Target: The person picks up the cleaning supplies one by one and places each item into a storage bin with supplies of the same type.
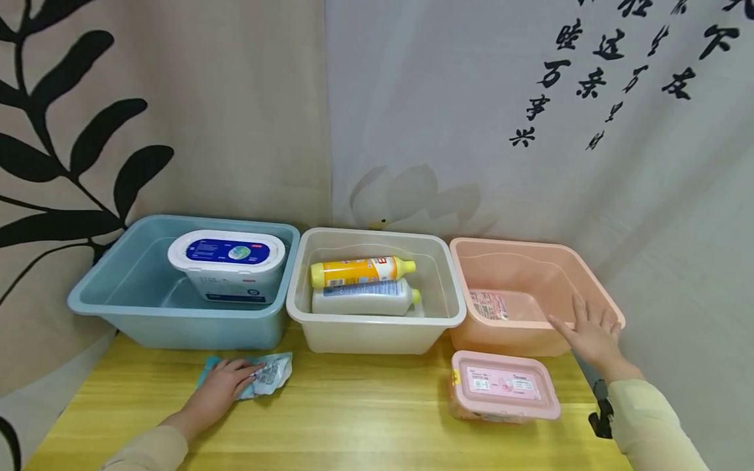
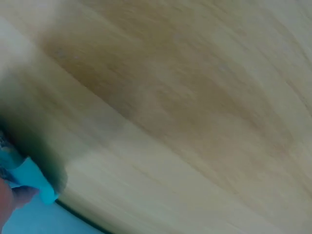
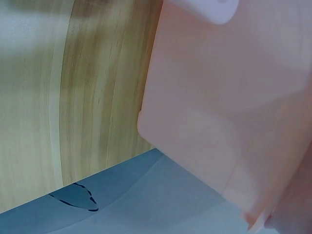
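Observation:
My left hand grips a crumpled blue-and-white soft packet on the table in front of the blue bin. In the left wrist view only a bit of that hand and the packet's bright blue end show. Over the front right rim of the peach bin is my right hand, its fingers spread and holding nothing. A pink lidded box sits on the table in front of that bin. Inside the bin lies a flat pink printed packet.
The blue bin holds a white tub with a dark blue label. In the cream bin lie an orange bottle and a white bottle. Curtains hang behind. The wooden table ends just right of the pink box.

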Available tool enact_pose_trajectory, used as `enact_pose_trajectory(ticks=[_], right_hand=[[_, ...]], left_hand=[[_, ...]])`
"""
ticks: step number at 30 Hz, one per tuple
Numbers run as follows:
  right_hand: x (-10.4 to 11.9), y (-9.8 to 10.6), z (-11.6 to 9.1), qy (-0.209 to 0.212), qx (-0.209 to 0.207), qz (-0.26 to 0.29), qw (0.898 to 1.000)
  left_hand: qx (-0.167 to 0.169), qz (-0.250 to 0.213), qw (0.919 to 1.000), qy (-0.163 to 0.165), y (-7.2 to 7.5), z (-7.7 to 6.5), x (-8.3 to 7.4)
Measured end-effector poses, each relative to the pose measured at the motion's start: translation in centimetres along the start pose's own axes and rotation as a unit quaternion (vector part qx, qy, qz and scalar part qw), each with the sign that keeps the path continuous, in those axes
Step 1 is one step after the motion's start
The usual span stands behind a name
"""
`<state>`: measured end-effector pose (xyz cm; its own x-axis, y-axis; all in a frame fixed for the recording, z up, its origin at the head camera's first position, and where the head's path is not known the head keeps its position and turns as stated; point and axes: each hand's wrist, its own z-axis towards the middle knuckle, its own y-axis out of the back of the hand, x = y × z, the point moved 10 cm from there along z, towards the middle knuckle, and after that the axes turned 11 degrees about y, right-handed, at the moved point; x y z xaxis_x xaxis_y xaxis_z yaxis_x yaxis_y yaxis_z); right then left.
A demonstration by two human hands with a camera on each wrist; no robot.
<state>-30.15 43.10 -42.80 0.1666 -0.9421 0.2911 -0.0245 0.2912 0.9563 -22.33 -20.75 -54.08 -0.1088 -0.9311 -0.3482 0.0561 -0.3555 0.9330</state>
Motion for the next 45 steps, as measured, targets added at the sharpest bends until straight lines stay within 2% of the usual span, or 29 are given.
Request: enact_pose_trajectory(ticks=[4, 11, 14, 18, 25, 29, 33, 36, 38, 43, 45], right_hand=[[0.0, 0.0, 0.1, 0.000, 0.000, -0.001, 1.000], [-0.6, 0.1, -0.1, -0.007, -0.005, 0.000, 1.000], [-0.8, 0.1, -0.3, -0.007, -0.005, 0.000, 1.000], [-0.7, 0.1, -0.3, -0.006, -0.008, -0.002, 1.000], [-0.3, 0.3, -0.3, -0.004, -0.010, -0.002, 1.000], [-0.2, 0.3, -0.2, -0.002, -0.011, -0.002, 1.000], [-0.2, 0.3, -0.1, 0.000, -0.012, -0.003, 1.000], [-0.1, 0.3, -0.1, 0.000, -0.013, -0.001, 1.000], [0.0, 0.3, 0.0, 0.001, -0.014, 0.000, 1.000], [0.0, 0.1, 0.1, 0.003, -0.012, -0.002, 1.000], [0.1, 0.0, 0.1, 0.004, -0.009, -0.002, 1.000]], left_hand=[[-0.017, 0.009, 0.9998, -0.009, 0.9, 0.2, -0.9], [-0.080, 0.023, 0.9940, -0.071, 3.5, 0.7, -3.4], [-0.086, 0.013, 0.9924, -0.087, 4.3, 0.7, -3.9], [-0.085, 0.020, 0.9919, -0.093, 4.9, 0.5, -4.4], [-0.057, 0.052, 0.9940, -0.078, 5.8, 0.5, -5.6], [-0.075, 0.067, 0.9885, -0.113, 6.9, 0.2, -7.3], [-0.090, 0.104, 0.9754, -0.173, 7.8, -0.4, -9.2], [-0.081, 0.139, 0.9665, -0.200, 8.2, -0.8, -10.5], [-0.073, 0.153, 0.9634, -0.207, 8.5, -0.9, -11.2], [-0.056, 0.155, 0.9638, -0.209, 9.7, -0.6, -12.7], [-0.062, 0.155, 0.9614, -0.218, 10.3, -0.4, -13.4]])
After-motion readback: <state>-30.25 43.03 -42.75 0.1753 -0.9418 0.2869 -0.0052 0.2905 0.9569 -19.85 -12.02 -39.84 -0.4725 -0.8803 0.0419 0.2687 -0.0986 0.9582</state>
